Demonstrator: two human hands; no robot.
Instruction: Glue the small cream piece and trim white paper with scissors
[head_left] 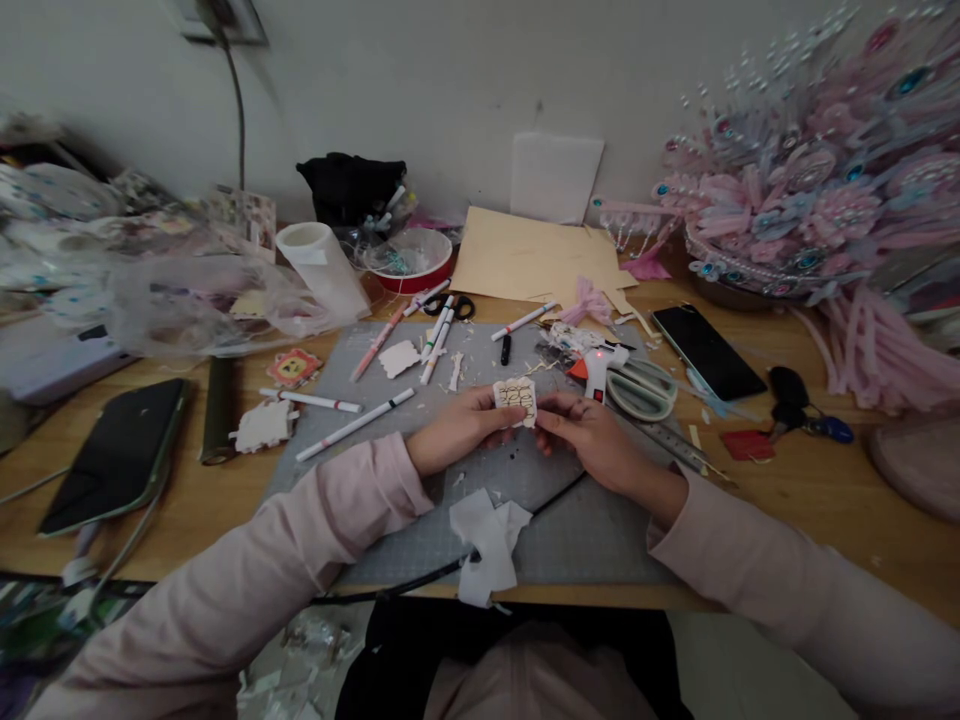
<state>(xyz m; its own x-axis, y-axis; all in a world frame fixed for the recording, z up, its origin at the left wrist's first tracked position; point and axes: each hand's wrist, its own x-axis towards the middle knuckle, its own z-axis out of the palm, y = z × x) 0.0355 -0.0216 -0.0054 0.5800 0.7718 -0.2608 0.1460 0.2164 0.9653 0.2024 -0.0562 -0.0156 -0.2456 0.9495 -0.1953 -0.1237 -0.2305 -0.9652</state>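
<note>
A small white card piece [513, 398] with wavy edges and dark looping lines is held up over the grey cutting mat [420, 520]. My left hand [469, 425] pinches it at the left, thumb lying across its face. At its right edge my right hand [589, 435] grips it between thumb and fingers. Close beyond the hands lie a black pen cap [505, 350], a glue gun [598, 370] with a red light, and scissors with pale grey-green handles [642, 388]. White crumpled paper [489, 540] sits over a black cable nearer my body.
Several markers [356, 424] and wavy white cutouts [399, 358] are scattered left and beyond. A phone [709, 350], keys [791, 400] and a pink beaded headdress [795, 210] stand right. Another phone [116, 450] and a paper roll [319, 265] are left. Yellow card [532, 255] lies at the back.
</note>
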